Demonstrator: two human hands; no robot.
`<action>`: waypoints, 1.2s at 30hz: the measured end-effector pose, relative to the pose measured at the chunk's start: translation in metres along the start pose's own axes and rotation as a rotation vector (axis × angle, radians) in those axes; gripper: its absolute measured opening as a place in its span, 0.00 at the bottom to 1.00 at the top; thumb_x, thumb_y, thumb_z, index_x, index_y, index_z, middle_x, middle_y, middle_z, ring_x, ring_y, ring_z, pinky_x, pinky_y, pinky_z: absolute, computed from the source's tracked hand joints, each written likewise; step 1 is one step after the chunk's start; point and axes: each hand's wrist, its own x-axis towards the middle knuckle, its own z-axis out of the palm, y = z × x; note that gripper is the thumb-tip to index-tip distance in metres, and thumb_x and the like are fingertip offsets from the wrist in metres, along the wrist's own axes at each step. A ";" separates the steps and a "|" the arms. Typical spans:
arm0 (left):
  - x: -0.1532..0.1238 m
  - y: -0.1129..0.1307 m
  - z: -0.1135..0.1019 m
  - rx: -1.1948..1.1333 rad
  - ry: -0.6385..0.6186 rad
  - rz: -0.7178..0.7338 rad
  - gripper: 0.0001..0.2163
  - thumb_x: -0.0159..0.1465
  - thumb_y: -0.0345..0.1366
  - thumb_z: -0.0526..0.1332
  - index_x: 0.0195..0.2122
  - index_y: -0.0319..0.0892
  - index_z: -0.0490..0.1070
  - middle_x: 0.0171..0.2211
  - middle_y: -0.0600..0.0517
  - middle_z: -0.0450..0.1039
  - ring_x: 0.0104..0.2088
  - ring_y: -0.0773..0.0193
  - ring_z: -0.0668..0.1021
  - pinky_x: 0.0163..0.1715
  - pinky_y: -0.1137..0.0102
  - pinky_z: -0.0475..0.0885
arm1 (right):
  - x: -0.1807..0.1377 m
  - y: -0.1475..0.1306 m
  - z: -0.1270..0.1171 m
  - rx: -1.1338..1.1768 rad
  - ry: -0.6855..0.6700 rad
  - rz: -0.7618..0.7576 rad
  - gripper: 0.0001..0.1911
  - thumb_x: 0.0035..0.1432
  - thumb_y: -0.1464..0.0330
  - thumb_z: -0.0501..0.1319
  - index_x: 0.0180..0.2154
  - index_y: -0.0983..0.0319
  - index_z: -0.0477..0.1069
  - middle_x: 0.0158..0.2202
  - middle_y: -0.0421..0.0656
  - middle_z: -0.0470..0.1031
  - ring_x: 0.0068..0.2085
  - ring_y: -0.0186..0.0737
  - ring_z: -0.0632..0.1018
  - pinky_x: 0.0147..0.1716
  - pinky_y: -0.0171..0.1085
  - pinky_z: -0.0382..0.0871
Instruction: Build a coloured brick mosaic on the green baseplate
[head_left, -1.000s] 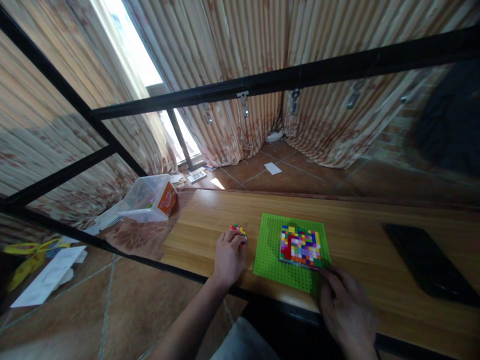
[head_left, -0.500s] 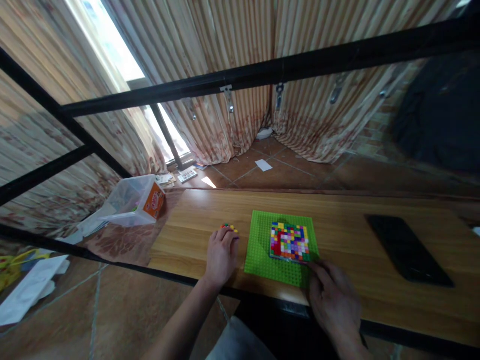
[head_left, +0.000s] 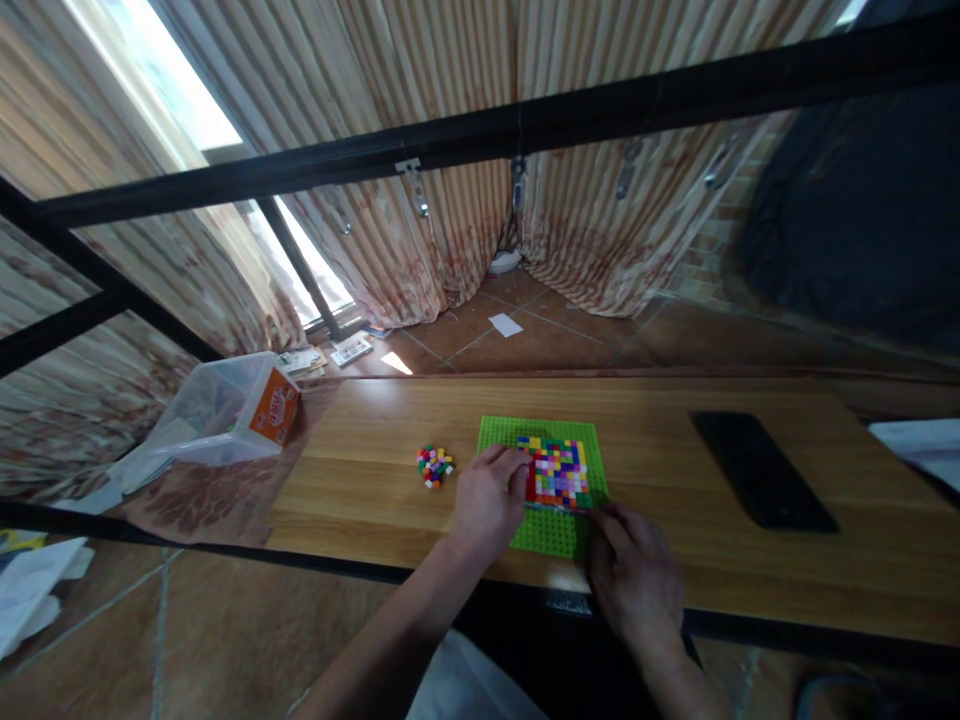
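Observation:
A block of small multicoloured bricks (head_left: 561,470) sits on a green studded baseplate (head_left: 544,535) on the wooden table. My left hand (head_left: 489,500) is over the block's left side, thumb and finger pinched together near the red bricks; anything between the tips is too small to make out. At the block's lower right edge is my right hand (head_left: 637,565), its fingers curled together and the fingertips against a thin dark line along that edge. What they grip there is unclear. Left of the baseplate lies a small pile of loose coloured bricks (head_left: 433,465).
A black phone-like slab (head_left: 761,470) lies on the right of the table (head_left: 360,510). On the floor to the left stands a clear plastic bin (head_left: 217,405) with an orange label. A black metal bar (head_left: 450,155) crosses in front of the curtains (head_left: 435,60).
My left hand has moved right, from the loose brick pile to the brick block, uncovering the pile. The right hand stays at the block's lower right edge. The view has shifted slightly.

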 end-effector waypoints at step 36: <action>0.006 -0.007 0.013 -0.136 0.192 -0.262 0.10 0.62 0.32 0.60 0.45 0.40 0.71 0.41 0.47 0.75 0.41 0.60 0.78 0.42 0.64 0.74 | 0.000 0.000 0.000 0.011 -0.005 0.018 0.14 0.61 0.69 0.52 0.44 0.60 0.74 0.46 0.48 0.73 0.47 0.45 0.72 0.42 0.43 0.71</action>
